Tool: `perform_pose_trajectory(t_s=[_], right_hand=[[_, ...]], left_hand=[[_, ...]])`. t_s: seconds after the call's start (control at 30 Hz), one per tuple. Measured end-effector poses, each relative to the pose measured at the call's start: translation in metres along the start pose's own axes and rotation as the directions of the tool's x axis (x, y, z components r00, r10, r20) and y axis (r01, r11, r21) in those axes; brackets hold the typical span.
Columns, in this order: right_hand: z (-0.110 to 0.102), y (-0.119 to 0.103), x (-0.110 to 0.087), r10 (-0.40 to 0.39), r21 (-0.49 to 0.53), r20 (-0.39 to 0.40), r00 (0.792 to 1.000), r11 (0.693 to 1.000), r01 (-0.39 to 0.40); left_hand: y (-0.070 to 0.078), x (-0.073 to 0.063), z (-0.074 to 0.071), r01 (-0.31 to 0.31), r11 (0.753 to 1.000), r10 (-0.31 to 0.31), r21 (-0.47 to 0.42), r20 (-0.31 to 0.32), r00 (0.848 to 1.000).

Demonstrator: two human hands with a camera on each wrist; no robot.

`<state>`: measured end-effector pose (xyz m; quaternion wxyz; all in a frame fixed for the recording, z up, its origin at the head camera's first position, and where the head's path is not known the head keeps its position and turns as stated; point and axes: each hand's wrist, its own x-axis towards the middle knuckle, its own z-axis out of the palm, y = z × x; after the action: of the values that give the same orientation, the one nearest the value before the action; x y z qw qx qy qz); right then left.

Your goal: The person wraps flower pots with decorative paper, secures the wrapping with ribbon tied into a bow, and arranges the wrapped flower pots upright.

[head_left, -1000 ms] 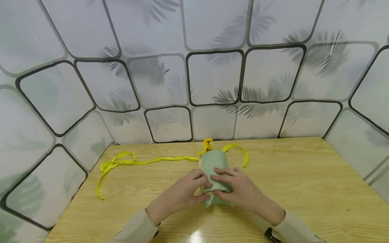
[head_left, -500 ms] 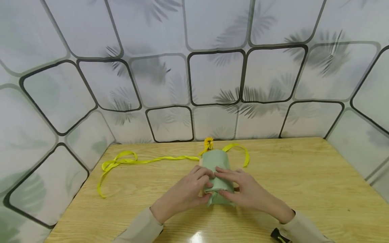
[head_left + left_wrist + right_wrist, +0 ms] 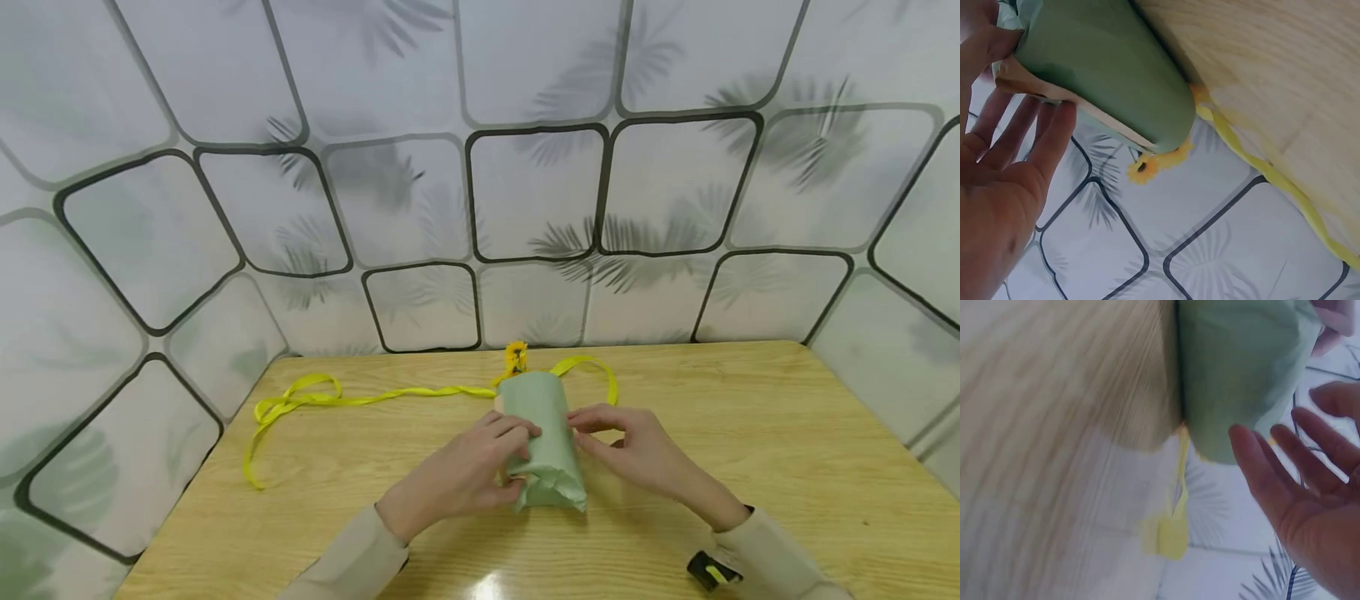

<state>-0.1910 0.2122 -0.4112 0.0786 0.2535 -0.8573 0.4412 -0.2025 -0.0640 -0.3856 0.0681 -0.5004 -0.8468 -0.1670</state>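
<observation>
Head view: the parcel (image 3: 552, 417) lies on the table (image 3: 750, 433), right between the hands! The left hand (image 3: 476, 462) grips its left edge, fingers bent; the right hand (image 3: 641, 446), fingers loosely parted, holds nothing, just beside it.

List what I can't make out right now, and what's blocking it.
All views: anything inside the parcel; green wrap hides it.
Head: whether both stretches of ribbon join; the parcel hides the middle.
Head: lower ends of the flowers, hidden by the parcel.
Right wrist: whether the right fingers touch the parcel; blurred overlap.
Head: what the black item is; too small.
</observation>
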Motion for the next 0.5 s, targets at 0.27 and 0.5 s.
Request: perform_pose_trajectory(t_s=[0.27, 0.5], right_hand=[[-0.023, 0.03, 0.018, 0.16, -0.382, -0.165, 0.973, 0.899, -0.212], [-0.04, 0.053, 0.044, 0.376, -0.452, -0.093, 0.922, 0.809, -0.376]], left_hand=[[0.003, 0.006, -0.002, -0.064, 0.988, 0.06, 0.139, 0.032, 0.998], [0.004, 0.009, -0.005, -0.074, 0.99, 0.07, 0.123, 0.038, 0.997]])
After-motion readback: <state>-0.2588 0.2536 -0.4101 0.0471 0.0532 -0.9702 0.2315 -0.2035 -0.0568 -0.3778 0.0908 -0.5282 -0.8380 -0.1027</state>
